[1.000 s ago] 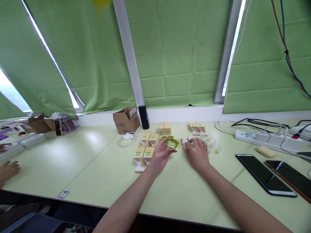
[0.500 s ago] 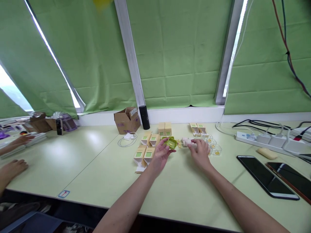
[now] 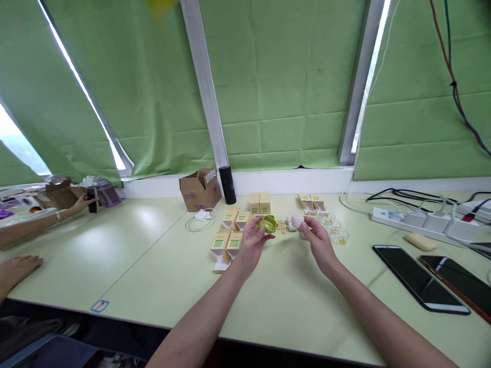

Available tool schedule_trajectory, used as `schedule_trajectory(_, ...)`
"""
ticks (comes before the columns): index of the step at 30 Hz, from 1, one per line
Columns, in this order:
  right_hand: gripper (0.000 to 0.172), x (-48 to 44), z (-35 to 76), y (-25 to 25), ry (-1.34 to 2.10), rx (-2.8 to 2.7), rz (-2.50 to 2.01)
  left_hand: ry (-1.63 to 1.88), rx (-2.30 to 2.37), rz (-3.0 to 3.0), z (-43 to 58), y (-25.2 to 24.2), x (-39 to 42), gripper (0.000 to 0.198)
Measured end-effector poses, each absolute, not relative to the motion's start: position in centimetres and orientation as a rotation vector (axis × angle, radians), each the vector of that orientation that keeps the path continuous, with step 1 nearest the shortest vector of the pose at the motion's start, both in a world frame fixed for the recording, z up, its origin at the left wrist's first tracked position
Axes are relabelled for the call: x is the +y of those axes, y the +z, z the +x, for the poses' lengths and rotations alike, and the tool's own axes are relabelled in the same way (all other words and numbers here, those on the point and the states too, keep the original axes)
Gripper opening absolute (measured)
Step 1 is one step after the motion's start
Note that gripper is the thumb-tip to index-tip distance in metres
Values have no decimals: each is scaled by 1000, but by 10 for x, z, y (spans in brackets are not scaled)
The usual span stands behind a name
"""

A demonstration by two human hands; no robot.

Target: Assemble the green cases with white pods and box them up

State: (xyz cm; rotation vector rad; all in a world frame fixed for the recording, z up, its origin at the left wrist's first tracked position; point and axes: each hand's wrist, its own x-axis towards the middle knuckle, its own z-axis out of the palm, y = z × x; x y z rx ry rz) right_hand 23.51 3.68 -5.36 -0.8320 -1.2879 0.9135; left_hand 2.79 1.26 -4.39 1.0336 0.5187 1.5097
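Observation:
Between the fingers of my left hand point(image 3: 252, 244) is a small green tray point(image 3: 268, 224), tilted so its hollow shows. My right hand point(image 3: 317, 238) pinches a small pale pinkish-white piece point(image 3: 297, 221), held just right of the tray and apart from it. Another whitish piece point(image 3: 291, 226) lies beside it on the table. Tiny yellowish pieces point(image 3: 281, 226) sit between my hands. Clear cups with yellow contents point(image 3: 340, 236) stand right of my right hand. Cardboard boxes with green windows point(image 3: 218, 245) are left of my left hand, and more point(image 3: 260, 203) stand behind.
An open brown carton point(image 3: 200, 191), a black bottle point(image 3: 227, 185) and a white charger with cable point(image 3: 202, 215) are at the back. Right are a power strip point(image 3: 391, 219) and phones point(image 3: 418, 276). At far left another person's hands point(image 3: 80, 203) rest or reach over the table point(image 3: 146, 276).
My right hand has lifted the pinkish-white piece off the table and turned, bringing it nearer the green tray. The other person's arm at left has reached out to a dark upright object.

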Motion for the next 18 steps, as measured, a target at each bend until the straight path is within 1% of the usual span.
schedule_trajectory(5, 43, 29, 230, -44, 1268, -1042, -638, 1502, 519, 1043, 28, -44, 12, 51)
schedule_trajectory(9, 38, 18, 228, -34, 1485, -973, -519, 1507, 514, 1037, 28, -45, 13, 49)
schedule_trajectory(12, 38, 13, 228, -29, 1545, -952, -499, 1506, 513, 1033, 29, -46, 13, 50)
schedule_trajectory(18, 41, 8, 231, -25, 1537, -965, -482, 1488, 527, 1059, 29, -48, 14, 50)
